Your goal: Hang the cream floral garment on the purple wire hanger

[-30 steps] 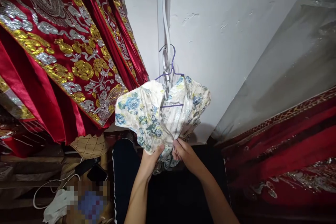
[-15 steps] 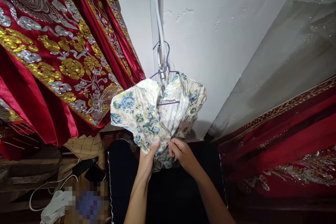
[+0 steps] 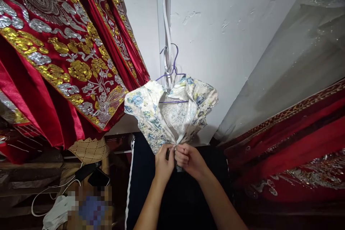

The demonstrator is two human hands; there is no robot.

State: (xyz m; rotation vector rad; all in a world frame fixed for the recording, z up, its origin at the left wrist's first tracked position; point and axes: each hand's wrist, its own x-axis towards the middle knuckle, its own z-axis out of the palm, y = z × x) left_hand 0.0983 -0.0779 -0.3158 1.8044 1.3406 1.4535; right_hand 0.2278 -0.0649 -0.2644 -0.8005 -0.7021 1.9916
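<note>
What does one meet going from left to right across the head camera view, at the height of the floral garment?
Red embroidered robe → floral garment on the purple hanger → white wall → grey plastic cover. Below the garment, the left hand and right hand pinch its lower edge.

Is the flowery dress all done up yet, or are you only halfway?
Done: the flowery dress already hangs on the purple hanger against the white wall. In hand: the left hand and right hand pinch its two edges together low down. Left: the front above the hands gapes open up to the collar, showing the inside.
</note>
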